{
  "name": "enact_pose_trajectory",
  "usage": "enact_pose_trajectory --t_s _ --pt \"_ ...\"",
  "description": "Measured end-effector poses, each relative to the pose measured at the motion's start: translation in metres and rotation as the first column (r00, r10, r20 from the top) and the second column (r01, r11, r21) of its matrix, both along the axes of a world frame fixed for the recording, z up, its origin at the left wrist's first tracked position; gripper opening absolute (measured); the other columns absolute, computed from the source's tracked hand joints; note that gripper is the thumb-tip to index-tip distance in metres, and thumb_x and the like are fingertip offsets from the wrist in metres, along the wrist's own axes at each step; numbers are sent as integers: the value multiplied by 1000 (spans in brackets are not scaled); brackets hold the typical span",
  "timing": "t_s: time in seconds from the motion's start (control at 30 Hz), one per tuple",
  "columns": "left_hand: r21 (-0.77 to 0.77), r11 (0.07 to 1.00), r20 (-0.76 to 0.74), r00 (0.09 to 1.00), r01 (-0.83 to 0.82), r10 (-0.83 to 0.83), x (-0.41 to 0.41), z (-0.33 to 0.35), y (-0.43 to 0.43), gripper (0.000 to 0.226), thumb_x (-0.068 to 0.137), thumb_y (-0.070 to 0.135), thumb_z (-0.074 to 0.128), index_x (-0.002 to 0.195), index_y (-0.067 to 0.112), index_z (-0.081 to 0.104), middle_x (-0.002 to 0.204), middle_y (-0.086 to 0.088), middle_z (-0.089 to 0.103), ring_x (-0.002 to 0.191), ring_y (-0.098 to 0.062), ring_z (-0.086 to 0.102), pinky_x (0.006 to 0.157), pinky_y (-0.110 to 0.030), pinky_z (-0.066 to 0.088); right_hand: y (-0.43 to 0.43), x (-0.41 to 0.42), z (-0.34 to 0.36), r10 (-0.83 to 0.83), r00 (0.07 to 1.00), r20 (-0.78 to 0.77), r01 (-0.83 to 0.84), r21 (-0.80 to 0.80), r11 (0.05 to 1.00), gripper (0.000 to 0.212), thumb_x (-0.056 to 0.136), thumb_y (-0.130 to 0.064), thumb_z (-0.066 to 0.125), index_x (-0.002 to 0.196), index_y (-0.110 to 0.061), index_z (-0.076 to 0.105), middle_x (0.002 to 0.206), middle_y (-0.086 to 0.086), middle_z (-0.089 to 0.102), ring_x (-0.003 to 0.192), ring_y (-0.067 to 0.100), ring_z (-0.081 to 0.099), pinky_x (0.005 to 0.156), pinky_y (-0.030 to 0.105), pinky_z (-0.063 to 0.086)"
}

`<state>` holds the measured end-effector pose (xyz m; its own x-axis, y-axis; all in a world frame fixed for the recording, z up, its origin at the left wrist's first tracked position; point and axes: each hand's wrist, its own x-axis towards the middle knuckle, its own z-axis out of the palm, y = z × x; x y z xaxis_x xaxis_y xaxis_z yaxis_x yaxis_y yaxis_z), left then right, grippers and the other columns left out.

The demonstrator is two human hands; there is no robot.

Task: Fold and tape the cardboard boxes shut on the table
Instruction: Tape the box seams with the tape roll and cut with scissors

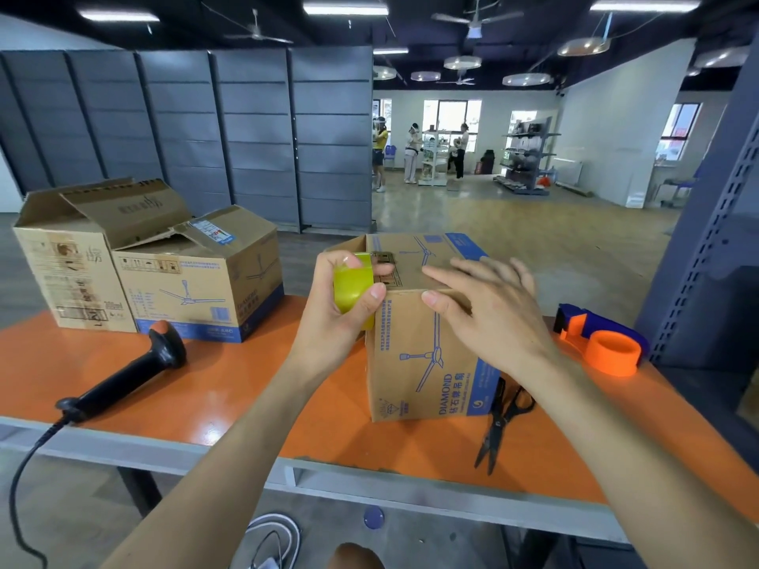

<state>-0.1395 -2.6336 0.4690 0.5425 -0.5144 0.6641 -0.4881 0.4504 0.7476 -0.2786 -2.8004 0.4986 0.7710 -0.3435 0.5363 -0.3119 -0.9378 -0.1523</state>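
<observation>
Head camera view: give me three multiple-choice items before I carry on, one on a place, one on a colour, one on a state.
1. Where are the scissors relative to the near box?
A. on its top
B. on the table, at its right side
C. inside it

2. What colour is the tape roll held by the left hand?
A. yellow
B. orange
C. blue

3. How is the right hand?
A. gripping the scissors
B. curled into a fist
C. flat, fingers straight, on the near box's top

Answers:
1 B, as they lie on the orange surface beside the box's right face.
2 A, as the roll between the fingers is yellow.
3 C, as the fingers are stretched out over the top flaps.
</observation>
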Motion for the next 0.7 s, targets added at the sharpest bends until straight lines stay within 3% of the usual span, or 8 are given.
enact_pose_trajectory --t_s 0.1,0.33,0.43,0.6,0.7 --pt "-4 999 -9 999 -49 49 -2 2 1 31 97 14 67 116 10 43 126 -9 69 127 -18 62 95 -36 57 -2 -1 4 36 999 -5 -36 31 999 54 97 -69 32 146 -50 44 157 -10 42 148 15 26 123 42 -5" --pt "19 995 11 995 -98 97 -3 7 6 33 95 9 69 116 6 44 124 -12 68 123 -15 64 96 -34 57 -1 -5 5 72 997 20 -72 37 997 52 96 -62 46 145 -45 48 155 -9 44 147 11 27 123 38 -6" --pt "49 993 15 995 -103 102 -4 8 7 34 94 12 71 115 9 46 121 -3 72 123 -14 64 96 -34 57 -1 -5 6 81 997 18 -82 40 996 52 96 -61 48 145 -44 49 155 -9 44 146 12 29 123 39 -3" --pt "15 996 0 996 -88 88 -5 8 10 40 92 12 72 118 5 43 127 -13 65 126 -15 63 92 -28 56 -3 -7 8 65 998 24 -65 29 997 57 93 -68 45 145 -45 49 154 -9 44 146 12 25 123 41 -3" --pt "-15 994 -9 994 -107 107 -7 11 12 32 96 14 69 117 9 46 123 -7 71 124 -16 64 94 -30 56 -2 -8 9 89 995 47 -91 23 996 56 94 -66 46 145 -43 49 154 -9 45 145 11 26 123 38 -3"
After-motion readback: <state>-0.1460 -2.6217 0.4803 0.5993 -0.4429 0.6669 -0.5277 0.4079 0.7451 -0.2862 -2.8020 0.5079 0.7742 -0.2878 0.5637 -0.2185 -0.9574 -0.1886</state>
